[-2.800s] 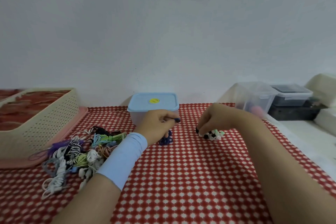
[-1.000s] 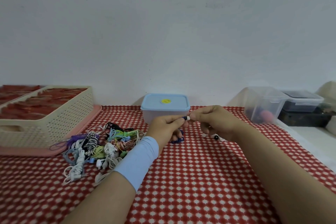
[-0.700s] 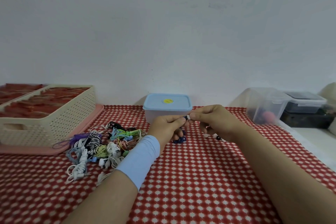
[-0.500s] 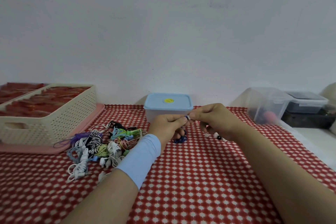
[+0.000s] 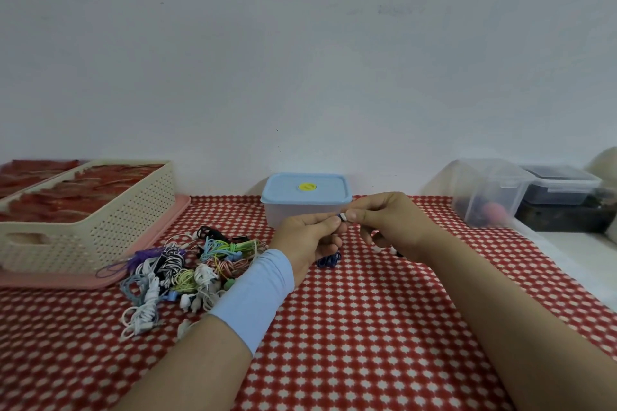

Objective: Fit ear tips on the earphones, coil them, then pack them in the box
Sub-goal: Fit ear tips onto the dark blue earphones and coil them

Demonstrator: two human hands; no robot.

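Between opposing fingers, ear tip against earphone

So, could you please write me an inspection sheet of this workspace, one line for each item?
Surface: table under a red-and-white checked cloth.
Job's things: blue earphone and white ear tip meet at the fingertips; blue-lidded box closed, behind the hands.
Clutter: cream basket on a pink tray, at left.
Hands: left hand pinches the earphone; right hand pinches the ear tip.
Cables: pile of earphones left of the left hand; the blue earphone's cord hangs below that hand.
Surroundings: white wall; clear containers at right.
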